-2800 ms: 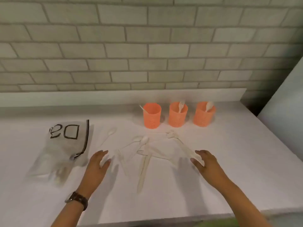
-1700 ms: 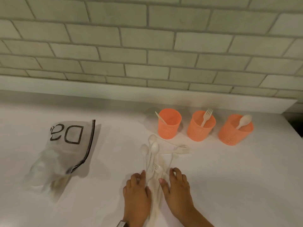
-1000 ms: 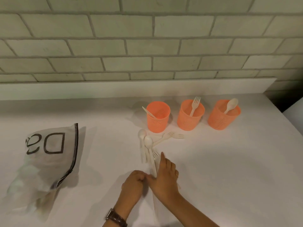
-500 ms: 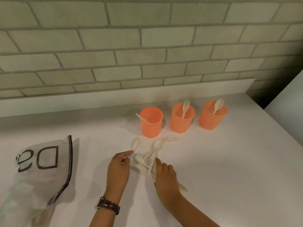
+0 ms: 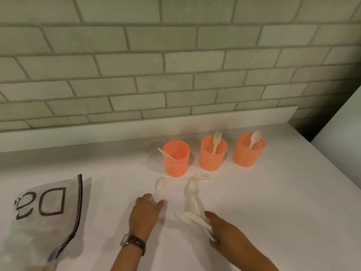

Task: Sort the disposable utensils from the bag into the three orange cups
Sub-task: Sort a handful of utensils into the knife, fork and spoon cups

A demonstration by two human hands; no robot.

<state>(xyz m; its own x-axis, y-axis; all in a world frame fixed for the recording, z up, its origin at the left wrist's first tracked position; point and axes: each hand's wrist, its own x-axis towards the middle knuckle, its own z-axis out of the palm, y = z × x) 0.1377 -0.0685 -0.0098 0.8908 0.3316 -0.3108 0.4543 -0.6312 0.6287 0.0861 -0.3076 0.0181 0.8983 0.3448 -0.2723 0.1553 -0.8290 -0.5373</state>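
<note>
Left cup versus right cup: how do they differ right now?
The left cup holds a knife that leans out over its left rim; the right cup holds a spoon, bowl up. The left cup stands nearer the camera than the right cup. Both are orange, perforated and upright.

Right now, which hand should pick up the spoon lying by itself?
Left. The left hand pinches the spoon by its handle, while the right hand grips a bundle of other utensils.
</note>
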